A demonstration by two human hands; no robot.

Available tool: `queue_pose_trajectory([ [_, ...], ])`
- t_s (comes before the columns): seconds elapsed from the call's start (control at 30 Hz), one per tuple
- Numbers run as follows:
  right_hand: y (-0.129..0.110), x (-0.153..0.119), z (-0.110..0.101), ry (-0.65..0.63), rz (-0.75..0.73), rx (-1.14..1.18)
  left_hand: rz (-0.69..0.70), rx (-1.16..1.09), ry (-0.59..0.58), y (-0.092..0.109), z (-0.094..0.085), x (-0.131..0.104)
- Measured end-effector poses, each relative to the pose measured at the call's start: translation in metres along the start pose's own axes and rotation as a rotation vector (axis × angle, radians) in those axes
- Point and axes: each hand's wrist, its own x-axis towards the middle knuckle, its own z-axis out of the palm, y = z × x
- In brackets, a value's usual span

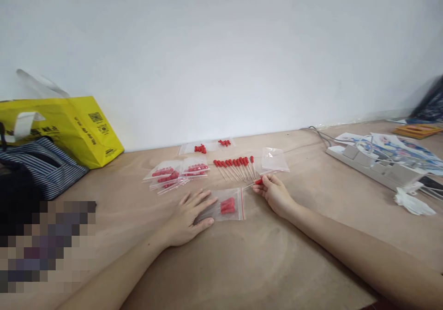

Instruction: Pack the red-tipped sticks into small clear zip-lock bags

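left hand (188,221), spread apart, rests on a clear plastic bag (215,211); right hand (273,194) pinches a thin, pale, red-headed stick (258,181).

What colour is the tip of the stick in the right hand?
Red; the stick's tip, at the right hand, shows in the head view.

The bare left hand (189,218) lay palm down, its extended fingers spread and its thumb held apart, at the end of a bare, slender left forearm (121,264) slanting inward from the lower left. The bare right hand (277,196), slightly farther forward, was closed in a pinch between thumb and forefinger, its bare right forearm (346,245) reaching inward from the lower right.
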Motion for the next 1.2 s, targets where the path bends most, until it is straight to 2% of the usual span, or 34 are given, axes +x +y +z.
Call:
queue_pose_trajectory([
  [0.1, -0.001, -0.005, 0.004, -0.026, 0.071, 0.022, -0.009, -0.002, -0.002, 0.0, 0.0, 0.0],
  [0.27, -0.003, -0.017, 0.011, -0.148, 0.116, -0.037, -0.017, 0.006, -0.005, 0.0, 0.001, 0.001],
  [0.53, -0.005, -0.023, 0.018, -0.246, 0.092, -0.398, -0.03, 0.011, -0.016, 0.0, 0.001, 0.001],
  [0.67, 0.0, -0.019, 0.022, -0.306, 0.051, -0.472, -0.027, 0.024, -0.009, 0.001, 0.001, 0.001],
  [0.8, 0.006, -0.01, 0.029, -0.272, 0.026, -0.516, -0.021, 0.028, -0.012, 0.002, 0.001, 0.001],
  [0.9, 0.011, -0.001, 0.034, -0.237, -0.038, -0.591, -0.02, 0.035, -0.01, 0.002, 0.002, 0.001],
  [1.03, 0.015, 0.005, 0.038, -0.216, -0.196, -0.787, -0.006, 0.038, -0.002, 0.002, 0.002, 0.0],
  [1.2, 0.01, -0.004, 0.035, -0.348, -0.386, -1.045, 0.011, 0.02, 0.011, 0.0, 0.003, -0.001],
])
